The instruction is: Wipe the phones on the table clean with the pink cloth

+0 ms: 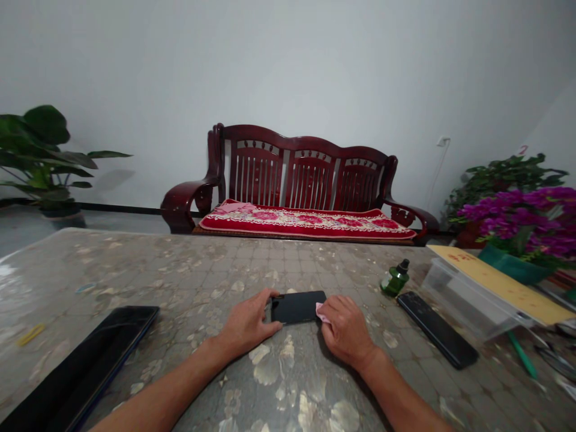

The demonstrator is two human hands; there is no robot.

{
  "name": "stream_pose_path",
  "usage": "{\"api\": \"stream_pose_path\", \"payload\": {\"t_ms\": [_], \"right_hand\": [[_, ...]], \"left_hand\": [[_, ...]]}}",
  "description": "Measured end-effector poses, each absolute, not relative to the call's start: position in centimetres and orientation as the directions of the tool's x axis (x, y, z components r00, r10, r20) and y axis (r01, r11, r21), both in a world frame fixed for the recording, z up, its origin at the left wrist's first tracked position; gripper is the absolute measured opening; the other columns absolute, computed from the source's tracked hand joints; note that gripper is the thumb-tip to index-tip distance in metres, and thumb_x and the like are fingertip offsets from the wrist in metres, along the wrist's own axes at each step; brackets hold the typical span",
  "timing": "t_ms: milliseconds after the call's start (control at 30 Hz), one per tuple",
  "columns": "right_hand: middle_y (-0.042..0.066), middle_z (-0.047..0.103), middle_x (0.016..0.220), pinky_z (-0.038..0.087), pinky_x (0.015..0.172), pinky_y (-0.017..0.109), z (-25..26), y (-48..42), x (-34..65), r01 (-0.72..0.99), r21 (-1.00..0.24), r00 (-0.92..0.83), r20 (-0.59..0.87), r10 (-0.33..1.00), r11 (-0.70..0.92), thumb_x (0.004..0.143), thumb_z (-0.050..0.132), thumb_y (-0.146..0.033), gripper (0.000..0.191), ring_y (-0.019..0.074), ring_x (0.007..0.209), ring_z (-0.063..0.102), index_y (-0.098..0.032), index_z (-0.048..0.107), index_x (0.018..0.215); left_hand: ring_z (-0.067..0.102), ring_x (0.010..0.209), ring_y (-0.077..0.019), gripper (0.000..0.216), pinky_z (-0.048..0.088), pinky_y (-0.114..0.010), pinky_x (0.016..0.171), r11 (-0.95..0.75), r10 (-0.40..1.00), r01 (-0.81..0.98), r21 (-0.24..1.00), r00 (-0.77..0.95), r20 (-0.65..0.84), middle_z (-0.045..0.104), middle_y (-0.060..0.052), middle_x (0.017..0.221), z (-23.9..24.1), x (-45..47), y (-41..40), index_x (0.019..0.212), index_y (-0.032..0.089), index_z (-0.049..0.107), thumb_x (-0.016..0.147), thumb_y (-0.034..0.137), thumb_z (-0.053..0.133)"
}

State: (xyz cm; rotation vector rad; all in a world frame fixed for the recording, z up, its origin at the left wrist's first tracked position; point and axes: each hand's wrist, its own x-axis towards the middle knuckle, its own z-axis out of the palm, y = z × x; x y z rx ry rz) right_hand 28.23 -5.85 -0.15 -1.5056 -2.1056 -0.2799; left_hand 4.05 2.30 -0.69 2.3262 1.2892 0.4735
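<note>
A black phone (297,306) lies flat on the patterned table (189,270) in front of me. My left hand (248,324) grips its left end, thumb along the near edge and fingers over the far edge. My right hand (345,329) is closed on a small pink cloth (321,310) that touches the phone's right end.
A large black tablet (85,363) lies at the left, a second black phone (436,329) at the right. A small green bottle (395,278), a clear plastic box (468,303) with a yellow envelope, and purple flowers (526,219) stand far right. A wooden sofa (297,186) is behind.
</note>
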Motion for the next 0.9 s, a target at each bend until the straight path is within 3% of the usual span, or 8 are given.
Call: {"api": "stream_pose_path", "payload": {"t_ms": [200,467,733,900], "right_hand": [[0.005,0.062,0.087,0.037,0.077,0.033,-0.2,-6.2,26.6,0.843,-0.165,-0.392,0.466,0.793,0.513,0.077,0.052,-0.007,0.022,0.0199,0.085,0.052,-0.02,0.065,0.089],[0.005,0.062,0.085,0.036,0.077,0.033,-0.5,-5.4,28.5,0.945,-0.144,-0.178,0.527,0.831,0.294,0.082,0.051,-0.004,0.024,0.0198,0.084,0.052,-0.021,0.066,0.091],[0.005,0.065,0.096,0.037,0.079,0.034,-0.2,-5.9,26.0,0.844,-0.172,-0.392,0.447,0.804,0.507,0.084,0.055,-0.01,0.021,0.0204,0.09,0.053,-0.021,0.065,0.099],[0.005,0.067,0.098,0.036,0.081,0.036,-0.1,-5.4,27.4,0.902,-0.149,-0.295,0.474,0.83,0.406,0.084,0.054,-0.006,0.026,0.0214,0.093,0.054,-0.022,0.066,0.101]], "left_hand": [[0.064,0.072,-0.023,0.05,0.04,-0.028,0.062,-0.479,0.854,0.701,0.528,0.511,0.096,0.061,0.002,0.073,-0.4,4.1,2.2,0.121,0.023,0.055,0.072,0.031,0.065],[0.064,0.071,-0.0222,0.049,0.039,-0.027,0.062,-0.466,0.86,0.713,0.524,0.503,0.079,0.06,0.003,0.072,-0.4,4.1,2.2,0.119,0.024,0.055,0.072,0.031,0.066],[0.064,0.07,-0.0224,0.045,0.039,-0.028,0.061,-0.466,0.863,0.716,0.52,0.498,0.086,0.061,0.003,0.07,-0.3,4.3,2.1,0.115,0.023,0.055,0.072,0.031,0.066],[0.066,0.076,-0.0235,0.043,0.042,-0.029,0.067,-0.471,0.864,0.738,0.484,0.496,0.084,0.065,0.001,0.079,-0.3,4.4,2.1,0.114,0.024,0.054,0.073,0.033,0.066]]}}
